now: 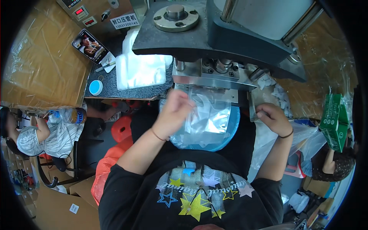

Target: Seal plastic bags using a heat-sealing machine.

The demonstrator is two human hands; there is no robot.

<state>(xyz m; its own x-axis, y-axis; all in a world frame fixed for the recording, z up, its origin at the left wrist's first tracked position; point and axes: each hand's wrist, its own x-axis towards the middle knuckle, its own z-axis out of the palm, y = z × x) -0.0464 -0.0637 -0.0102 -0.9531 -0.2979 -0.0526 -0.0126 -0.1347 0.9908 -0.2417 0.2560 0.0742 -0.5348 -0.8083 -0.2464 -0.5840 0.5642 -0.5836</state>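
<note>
My left hand (177, 111) is smeared by motion beside the left edge of a clear plastic pouch (211, 115). The pouch's far end lies at the metal jaw of a press machine (214, 81), and its near part hangs over a blue basin (232, 132) on my lap. More clear plastic lies in the basin. My right hand (274, 119) is at the right of the press, fingers curled and thumb bent at the edge of a metal plate (253, 105). Whether something thin is between those fingers is hidden.
On the grey cloth at left lie a stack of clear pouches (141, 73), a propped phone (90, 46) and a round blue-lidded tub (96, 87). White scraps (281, 96) fill a space right of the press. A green box (333, 122) stands far right. Other people sit at both sides.
</note>
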